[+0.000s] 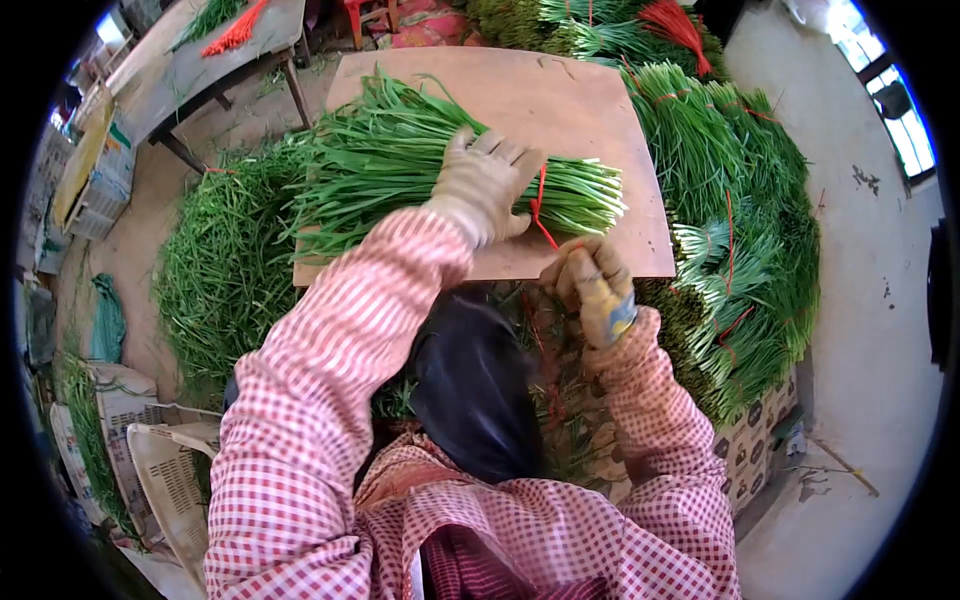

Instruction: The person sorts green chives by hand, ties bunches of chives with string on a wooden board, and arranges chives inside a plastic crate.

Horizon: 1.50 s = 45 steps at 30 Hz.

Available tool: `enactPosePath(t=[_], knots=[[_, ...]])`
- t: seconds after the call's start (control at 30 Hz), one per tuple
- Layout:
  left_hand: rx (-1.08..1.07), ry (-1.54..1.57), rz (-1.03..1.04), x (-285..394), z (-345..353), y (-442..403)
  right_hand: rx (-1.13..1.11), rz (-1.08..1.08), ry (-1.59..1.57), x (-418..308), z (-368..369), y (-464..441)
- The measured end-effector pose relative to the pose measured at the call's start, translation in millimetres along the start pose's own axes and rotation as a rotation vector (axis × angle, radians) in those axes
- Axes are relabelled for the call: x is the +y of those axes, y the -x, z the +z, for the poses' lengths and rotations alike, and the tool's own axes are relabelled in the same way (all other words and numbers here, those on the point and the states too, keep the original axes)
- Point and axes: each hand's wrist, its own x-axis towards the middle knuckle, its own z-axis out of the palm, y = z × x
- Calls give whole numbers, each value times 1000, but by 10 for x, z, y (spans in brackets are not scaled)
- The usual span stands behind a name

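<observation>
A bundle of garlic chives lies across the board-topped table, leaves to the left and pale cut ends to the right. My left hand, in a light work glove, grips the bundle from above, fingers over its top and thumb on the near side. Around the stalks, just right of that hand, runs a red tie. Its end leads down to my right hand, gloved and closed at the table's front edge, with the fingers pinched on the tie.
Tied chive bundles are stacked high along the table's right side. Loose greens heap up on the left. Another table at the far left bears red ties. A pale plastic crate stands at lower left.
</observation>
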Motion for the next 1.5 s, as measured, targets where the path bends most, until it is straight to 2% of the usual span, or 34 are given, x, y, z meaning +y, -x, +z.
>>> enactPosePath(t=[0.07, 0.13, 0.17, 0.2, 0.23, 0.3, 0.33, 0.4, 0.43, 0.47, 0.53, 0.63, 0.67, 0.7, 0.73, 0.8, 0.87, 0.9, 0.93, 0.97, 1.0, 1.03, 1.1, 1.13, 1.2, 1.27, 1.33, 1.37, 1.4, 1.43, 1.47, 1.5], knots=[[72, 161, 33, 54, -52, 230, 102, 12, -200, -14, -28, -56], [118, 933, -193, 77, 494, 241, 100, 15, -189, -11, 52, -62], [-202, 1341, -380, 101, 605, 142, 89, 37, -162, 4, 103, -68], [-349, 1861, -461, 166, 706, 136, 31, -48, -211, 110, 134, -81], [-14, 1248, -71, 142, 852, 63, 28, -19, -245, 115, 181, -75], [-124, 1714, -436, 285, 756, -19, 29, 9, -284, 360, 140, -81], [-115, 1926, -656, 357, 707, -60, -264, 45, -643, 775, 23, -97], [-158, 2074, -576, 297, 1040, -125, 166, 29, -87, 528, 434, 288], [-244, 2051, -726, 322, 984, -140, 131, 76, -71, 471, 469, 287], [-247, 2043, -741, 318, 974, -66, 101, 135, -65, 439, 520, 337], [-8, 1934, -464, 296, 899, 63, -44, 111, -184, 236, 480, 244], [103, 1723, -144, 220, 1061, 28, -166, 59, -117, -401, 237, 52], [119, 1846, -360, 372, 540, 311, -159, 69, -55, -767, 201, -18], [62, 1777, -263, 358, 384, 424, -117, 9, -79, -928, 166, -93], [54, 1771, -262, 389, 249, 463, -77, -52, -101, -1088, 130, -169], [-67, 1436, -315, 502, 93, 458, 111, -47, -147, -960, -18, -453], [-40, 1347, -345, 655, 348, 281, 193, 22, -139, -350, -222, -623], [50, 1114, -281, 674, 418, 223, 333, 189, -53, -168, -207, -565], [133, 878, -217, 683, 461, 181, 340, 244, -173, 54, -233, -569], [46, 946, -242, 695, 418, 216, 290, 253, -247, 84, -336, -599], [38, 949, -248, 665, 413, 257, 235, 274, -320, 109, -456, -623], [59, 1086, -227, 607, 435, 298, 241, 283, -324, 37, -485, -639], [132, 1452, -208, 601, 439, 488, 98, 291, 184, -252, -514, -654], [124, 1453, -205, 626, 518, 586, 105, 294, 184, -263, -534, -673], [181, 1569, -263, 652, 725, 774, -183, 350, 852, -251, -516, -701], [58, 1738, -349, 750, 907, 931, -431, 488, 1155, -461, -136, -646], [-106, 1886, -597, 850, 886, 1045, -404, 525, 1238, -360, -39, -665], [-244, 1997, -555, 772, 1087, 1016, -413, 523, 1237, -318, -71, -679], [-384, 2103, -502, 689, 1280, 981, -420, 571, 1094, -288, -160, -713], [-378, 2103, -495, 675, 1220, 1004, -419, 613, 953, -284, -204, -730], [-371, 2162, -564, 671, 1148, 1026, -411, 604, 956, -256, -225, -689], [-367, 2218, -630, 661, 1081, 1028, -388, 627, 796, -217, -244, -598]])
